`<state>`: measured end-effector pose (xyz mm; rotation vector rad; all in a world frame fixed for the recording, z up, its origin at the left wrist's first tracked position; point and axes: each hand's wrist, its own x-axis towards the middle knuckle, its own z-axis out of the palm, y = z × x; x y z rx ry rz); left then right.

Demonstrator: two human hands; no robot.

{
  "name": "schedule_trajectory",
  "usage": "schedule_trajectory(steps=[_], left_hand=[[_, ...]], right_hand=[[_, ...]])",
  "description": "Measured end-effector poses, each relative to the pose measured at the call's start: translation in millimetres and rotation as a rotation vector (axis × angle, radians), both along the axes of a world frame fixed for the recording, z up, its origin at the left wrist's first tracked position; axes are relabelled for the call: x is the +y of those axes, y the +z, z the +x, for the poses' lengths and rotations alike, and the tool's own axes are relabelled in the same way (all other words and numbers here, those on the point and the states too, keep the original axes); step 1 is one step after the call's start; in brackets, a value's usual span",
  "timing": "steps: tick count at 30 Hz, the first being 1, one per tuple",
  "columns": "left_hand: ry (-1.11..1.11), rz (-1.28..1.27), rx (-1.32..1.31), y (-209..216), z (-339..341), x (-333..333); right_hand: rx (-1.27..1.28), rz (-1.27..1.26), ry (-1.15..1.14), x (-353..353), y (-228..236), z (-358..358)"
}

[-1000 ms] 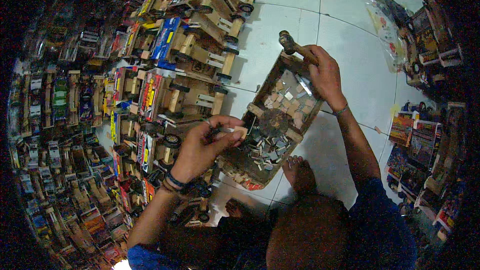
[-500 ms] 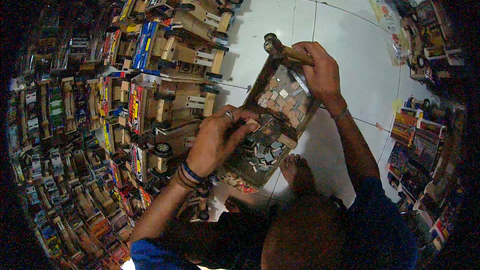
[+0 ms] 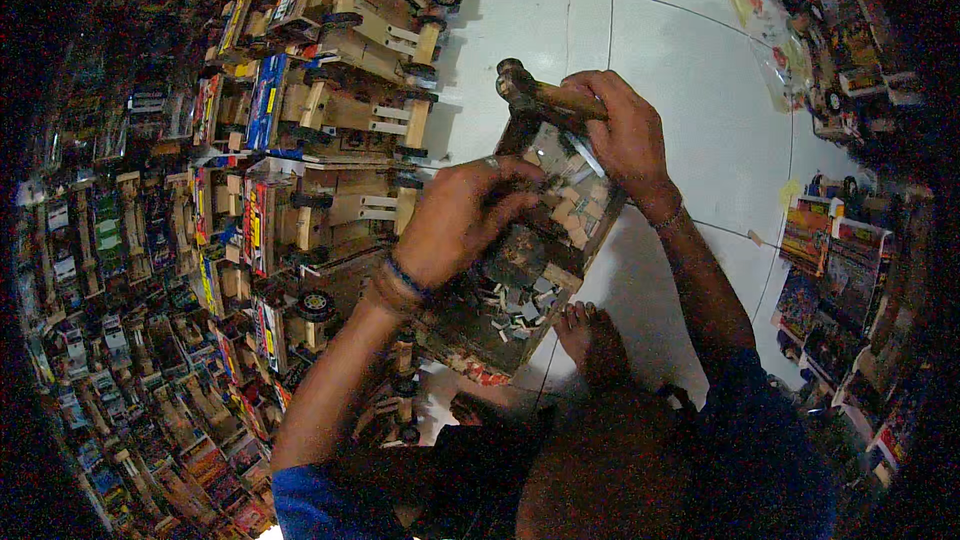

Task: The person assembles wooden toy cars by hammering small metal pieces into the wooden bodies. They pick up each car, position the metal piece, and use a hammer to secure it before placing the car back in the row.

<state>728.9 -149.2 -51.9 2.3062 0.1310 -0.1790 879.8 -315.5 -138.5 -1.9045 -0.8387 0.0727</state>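
Note:
My right hand (image 3: 630, 140) is closed round the wooden handle of a hammer (image 3: 520, 88), its dark metal head pointing left above the far end of a long wooden box (image 3: 590, 265). Over the box's left side, my left hand (image 3: 450, 220) has thumb and forefinger apart, tips at the far compartment. Small flat tan and grey pieces (image 3: 572, 215) lie there, partly hidden by the hand. A dark rounded lump (image 3: 518, 254) sits mid-box. Nearer me is a heap of grey and whitish scraps (image 3: 525, 312).
Rows of wooden toy trucks (image 3: 350, 120) with black wheels stand close on the left. More small vehicles (image 3: 110, 340) fill the far left. Toy trucks (image 3: 835, 260) and clear plastic wrapping (image 3: 765, 30) are on the right. White floor tiles (image 3: 700, 90) surround the box. My foot (image 3: 592, 340) is beside it.
My left hand has moved away from me, from mid-box to the far compartment. The small tan piece pinched in it before no longer shows. The hammer stays in my right hand.

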Motion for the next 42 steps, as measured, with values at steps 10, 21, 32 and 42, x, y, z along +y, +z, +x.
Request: schedule_trajectory(steps=[10,21,32,42], left_hand=[[-0.688,0.341,0.283,-106.0,78.1,-10.0],[-0.593,0.266,0.238,-130.1,75.4,-0.8],[-0.597,0.576,0.02,-148.8,70.8,-1.9],[-0.751,0.372,0.123,-137.8,68.6,-5.8]], right_hand=[[-0.012,0.03,0.015,-2.7,-1.2,1.0],[-0.038,0.028,0.007,-0.9,-5.7,1.9],[-0.067,0.037,-0.005,-1.8,-7.1,1.1],[-0.1,-0.021,-0.044,0.5,-8.2,0.2]])
